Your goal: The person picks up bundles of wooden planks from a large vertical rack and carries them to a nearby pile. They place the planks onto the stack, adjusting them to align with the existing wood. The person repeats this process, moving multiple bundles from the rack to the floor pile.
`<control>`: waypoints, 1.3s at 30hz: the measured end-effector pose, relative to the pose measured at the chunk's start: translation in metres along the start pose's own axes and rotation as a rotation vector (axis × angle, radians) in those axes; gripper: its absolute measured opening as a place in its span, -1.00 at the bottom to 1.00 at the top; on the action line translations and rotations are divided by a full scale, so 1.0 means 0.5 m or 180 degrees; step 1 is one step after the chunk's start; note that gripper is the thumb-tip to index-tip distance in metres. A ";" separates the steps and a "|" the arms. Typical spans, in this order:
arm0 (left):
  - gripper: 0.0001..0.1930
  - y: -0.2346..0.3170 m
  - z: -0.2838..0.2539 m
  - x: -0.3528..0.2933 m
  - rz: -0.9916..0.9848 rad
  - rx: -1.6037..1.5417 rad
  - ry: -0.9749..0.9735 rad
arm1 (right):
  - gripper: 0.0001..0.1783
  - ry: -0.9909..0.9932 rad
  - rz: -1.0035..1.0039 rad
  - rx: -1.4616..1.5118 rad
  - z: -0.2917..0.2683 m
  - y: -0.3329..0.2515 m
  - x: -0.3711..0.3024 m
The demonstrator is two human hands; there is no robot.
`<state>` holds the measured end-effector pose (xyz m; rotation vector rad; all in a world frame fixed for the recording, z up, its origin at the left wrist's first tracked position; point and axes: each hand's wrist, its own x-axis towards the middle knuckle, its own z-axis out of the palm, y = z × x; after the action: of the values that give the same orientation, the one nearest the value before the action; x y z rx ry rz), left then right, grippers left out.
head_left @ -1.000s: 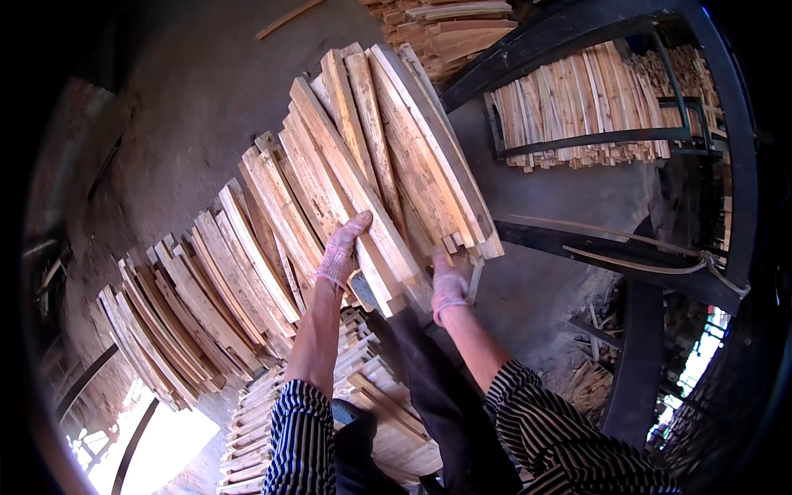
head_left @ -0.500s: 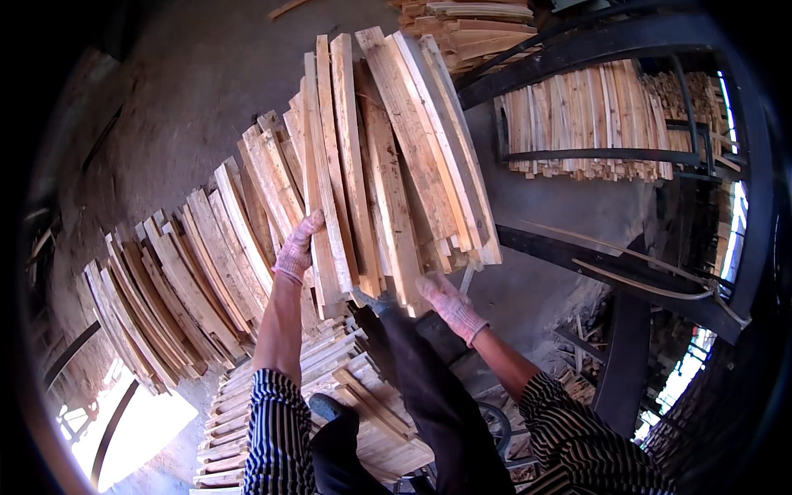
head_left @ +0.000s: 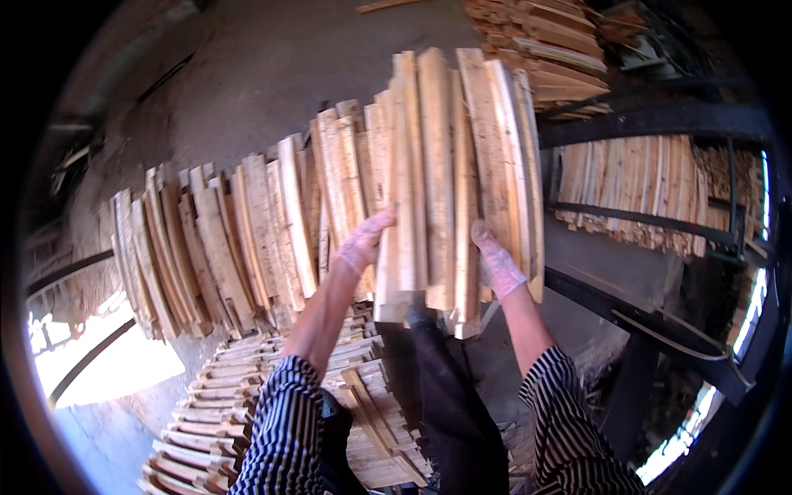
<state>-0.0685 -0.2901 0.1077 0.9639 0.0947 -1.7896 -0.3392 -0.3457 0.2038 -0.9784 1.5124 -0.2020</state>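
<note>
A long row of pale wooden boards [head_left: 239, 227] stands on edge across the middle of the view. At its right end, my left hand [head_left: 369, 238], in a pinkish work glove, is closed against the left side of a group of boards [head_left: 440, 190]. My right hand [head_left: 495, 256], gloved the same way, presses the other side of this group, its thumb up. The boards between my hands are squeezed together, and their near ends stick out toward me. More boards [head_left: 528, 177] lean just right of my right hand. My fingers are partly hidden behind the wood.
Below my left arm lies a lower stack of boards [head_left: 210, 425]. Dark metal frames [head_left: 652, 124] stand at the right, with another board stack [head_left: 635, 177] inside one. A wood pile [head_left: 544, 49] sits at the far right. My leg [head_left: 458, 396] stands close to the boards.
My right hand has moved from the boards' near ends up onto their side, closer to my left hand. The boards between them are now squeezed together. The whole view has shifted.
</note>
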 end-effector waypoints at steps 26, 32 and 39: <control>-0.01 0.131 0.062 -1.280 0.0981 -0.0708 0.1057 | -0.26 -0.2490 0.0099 0.0353 0.435 -0.129 -0.692; 0.01 0.075 0.047 -1.705 0.2363 -0.1264 0.2003 | -0.06 -0.3950 0.0386 -0.0269 0.784 -0.314 -1.055; 0.01 -0.134 0.008 -2.133 0.3132 -0.1765 0.3148 | 0.00 -0.5343 -0.0134 -0.1185 1.082 -0.249 -1.476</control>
<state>0.0051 0.5423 0.7736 1.1061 0.5860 -0.2596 0.1057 0.2898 0.7050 -0.9710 -0.0447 0.7533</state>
